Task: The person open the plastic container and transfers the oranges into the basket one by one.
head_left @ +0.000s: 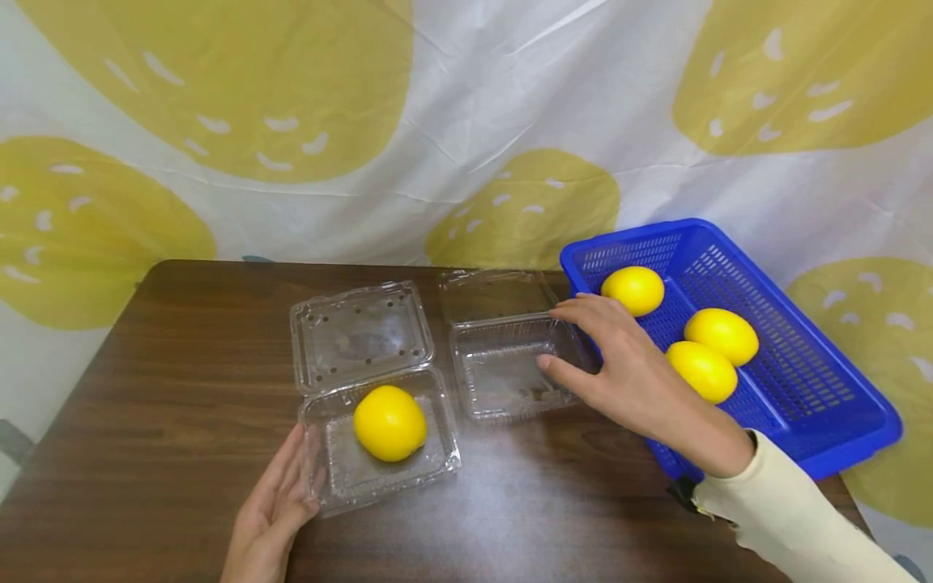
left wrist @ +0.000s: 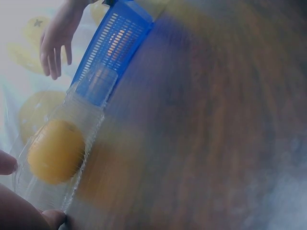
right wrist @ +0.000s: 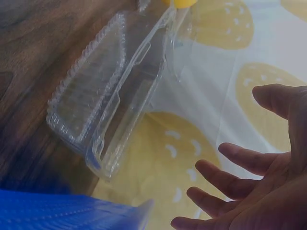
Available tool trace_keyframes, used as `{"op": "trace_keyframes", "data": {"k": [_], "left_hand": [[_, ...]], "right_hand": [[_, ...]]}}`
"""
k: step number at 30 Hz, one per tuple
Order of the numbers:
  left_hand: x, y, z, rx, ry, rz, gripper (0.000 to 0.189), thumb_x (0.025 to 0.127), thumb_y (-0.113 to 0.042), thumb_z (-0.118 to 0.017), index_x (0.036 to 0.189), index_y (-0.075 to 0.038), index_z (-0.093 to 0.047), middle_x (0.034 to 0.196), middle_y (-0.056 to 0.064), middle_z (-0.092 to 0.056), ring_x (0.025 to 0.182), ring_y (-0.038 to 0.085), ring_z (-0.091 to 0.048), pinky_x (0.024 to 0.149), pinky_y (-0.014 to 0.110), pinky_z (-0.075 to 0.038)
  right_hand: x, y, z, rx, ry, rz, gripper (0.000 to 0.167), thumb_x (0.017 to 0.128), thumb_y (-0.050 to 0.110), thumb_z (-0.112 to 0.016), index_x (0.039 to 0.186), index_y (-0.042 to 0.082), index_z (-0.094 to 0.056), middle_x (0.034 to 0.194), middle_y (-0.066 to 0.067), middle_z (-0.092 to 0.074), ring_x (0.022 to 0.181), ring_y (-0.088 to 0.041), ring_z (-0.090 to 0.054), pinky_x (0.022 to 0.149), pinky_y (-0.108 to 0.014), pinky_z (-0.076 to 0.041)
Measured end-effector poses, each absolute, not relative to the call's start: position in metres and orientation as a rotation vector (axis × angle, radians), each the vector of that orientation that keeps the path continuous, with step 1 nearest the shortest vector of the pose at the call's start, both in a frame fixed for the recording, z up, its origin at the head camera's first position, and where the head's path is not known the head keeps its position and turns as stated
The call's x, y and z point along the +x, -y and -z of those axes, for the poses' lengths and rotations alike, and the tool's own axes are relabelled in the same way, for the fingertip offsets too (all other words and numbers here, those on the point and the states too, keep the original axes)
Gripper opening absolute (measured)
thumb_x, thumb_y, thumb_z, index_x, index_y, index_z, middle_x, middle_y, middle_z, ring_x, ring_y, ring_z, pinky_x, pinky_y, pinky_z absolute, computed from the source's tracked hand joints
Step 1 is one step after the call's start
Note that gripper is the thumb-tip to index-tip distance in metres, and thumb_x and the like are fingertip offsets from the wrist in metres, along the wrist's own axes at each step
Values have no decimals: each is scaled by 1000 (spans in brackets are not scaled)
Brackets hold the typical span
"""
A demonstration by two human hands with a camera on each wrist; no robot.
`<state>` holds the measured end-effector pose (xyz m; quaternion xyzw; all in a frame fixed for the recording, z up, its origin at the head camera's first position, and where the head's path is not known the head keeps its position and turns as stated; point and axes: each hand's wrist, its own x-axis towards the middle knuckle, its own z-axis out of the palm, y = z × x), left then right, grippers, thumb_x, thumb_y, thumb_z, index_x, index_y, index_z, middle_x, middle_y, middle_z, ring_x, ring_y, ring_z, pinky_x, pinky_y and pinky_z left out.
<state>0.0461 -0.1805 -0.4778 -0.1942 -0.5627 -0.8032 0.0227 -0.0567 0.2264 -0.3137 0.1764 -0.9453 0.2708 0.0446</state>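
Observation:
In the head view, a yellow lemon-like fruit (head_left: 389, 423) lies in the base of an open clear plastic clamshell container (head_left: 342, 486), whose hinged lid lies back behind it. My left hand (head_left: 273, 506) rests against the left side of this container, fingers fairly straight and thumb at the near corner. My right hand (head_left: 619, 364) is spread above the right edge of a second open clear container (head_left: 503, 389), holding nothing. The right wrist view shows its fingers (right wrist: 235, 184) apart, beside the second container (right wrist: 86, 91).
A blue perforated basket (head_left: 816, 372) stands right of the second container, partly behind my right arm. Inside it are three yellow fruits (head_left: 632, 291). The brown wooden table (head_left: 189, 380) meets a white curtain (head_left: 503, 105) with a yellow print at its back edge.

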Motion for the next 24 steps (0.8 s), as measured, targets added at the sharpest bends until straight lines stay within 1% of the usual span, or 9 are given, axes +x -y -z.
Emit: {"op": "trace_keyframes", "data": {"k": [7,12,16,24], "left_hand": [[46,180,477,-604,1743,2491,88,88,34,-31,170,11,-11,176,0,-36,159,9,-37,122,28,-38],[46,180,477,-604,1744,2485,88,88,35,-31,170,12,-11,176,0,-36,159,9,-37,122,28,-38],[46,179,477,-594,1742,2487,88,87,35,-32,170,12,-11,176,0,-37,159,10,-38,122,28,-38],[45,180,479,-654,1692,2493,87,87,35,-30,169,14,-9,177,3,-36,160,12,-37,123,29,-37]], "right_hand": [[-57,-219,319,548,2919,-828,61,101,42,-78,148,6,-65,158,-15,-58,158,-39,-38,130,-65,-34],[-59,-212,325,607,2885,-823,61,99,39,-80,147,3,-66,156,-17,-61,156,-39,-40,129,-62,-36],[-60,-207,328,630,2873,-822,60,98,35,-81,146,2,-66,155,-18,-61,156,-41,-41,129,-62,-35],[-62,-193,335,682,2842,-860,59,98,36,-82,144,3,-68,153,-17,-63,153,-38,-44,128,-58,-38]]}}
